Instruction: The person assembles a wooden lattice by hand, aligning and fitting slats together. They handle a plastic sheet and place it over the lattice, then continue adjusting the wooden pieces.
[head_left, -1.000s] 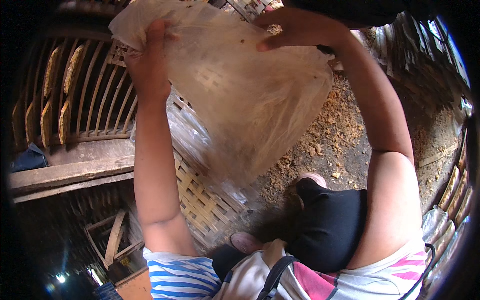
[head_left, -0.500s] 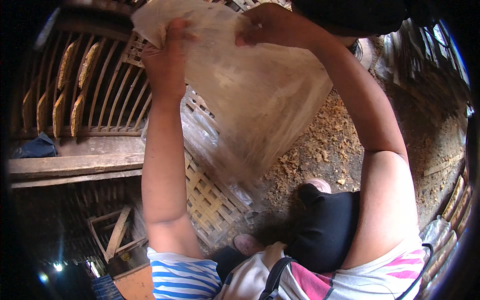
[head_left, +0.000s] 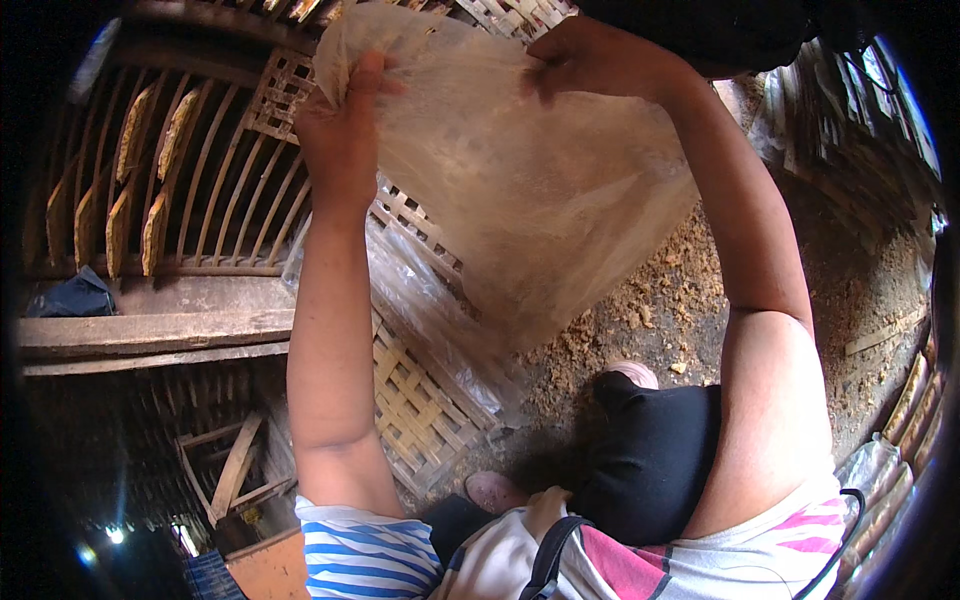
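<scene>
A large translucent plastic sheet (head_left: 540, 190) hangs stretched between my two raised hands, its lower end tapering down. My left hand (head_left: 345, 130) grips its left part, thumb in front, fingers partly behind the film. At the upper right, my right hand (head_left: 600, 65) pinches the sheet's top edge. Beneath it lies a woven bamboo tray (head_left: 425, 405), partly covered by a second clear plastic sheet (head_left: 420, 285).
On the left stands a slatted wooden rack (head_left: 215, 165) holding several elongated yellowish slabs (head_left: 130, 135). A wooden beam (head_left: 160, 330) runs below it. Brownish crumbs (head_left: 640, 310) litter the ground right of the tray. Stacked sheets (head_left: 850, 140) stand at the far right.
Both hands have shifted slightly right with the plastic sheet. Its hanging part has swung up and right, and more of the woven tray shows beside my left forearm.
</scene>
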